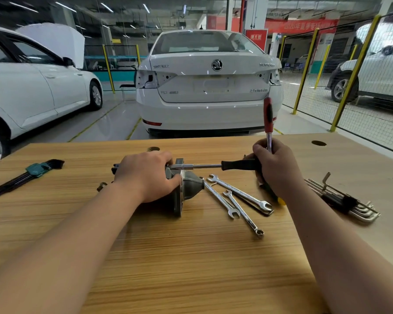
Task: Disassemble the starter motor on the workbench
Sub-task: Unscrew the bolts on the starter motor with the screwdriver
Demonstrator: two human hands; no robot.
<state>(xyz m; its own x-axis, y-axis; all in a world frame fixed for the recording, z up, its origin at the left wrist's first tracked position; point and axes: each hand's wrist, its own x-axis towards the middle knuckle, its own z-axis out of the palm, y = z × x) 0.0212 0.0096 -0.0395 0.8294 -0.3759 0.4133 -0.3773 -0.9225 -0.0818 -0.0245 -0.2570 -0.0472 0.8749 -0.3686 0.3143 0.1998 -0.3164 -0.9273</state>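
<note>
Left hand (145, 175) curled down over starter motor (188, 189), gripping it mid-workbench (191, 257). Right hand (277, 168) fisted round black-handled driver (241, 165), shaft level, tip at motor's top edge; same fist holds red-handled screwdriver (268, 116) upright. Loose spanners (238, 193) at motor's 4 o'clock. Green-clipped hex-key set (32, 173) at 9 o'clock, black-clipped hex-key set (345, 199) at 3 o'clock. White car (209, 87) beyond, 12 o'clock

Forearms stretched forward, left hand (145, 175) palm down gripping starter motor (191, 186), right hand (277, 168) fisted round black screwdriver (238, 165)
</note>
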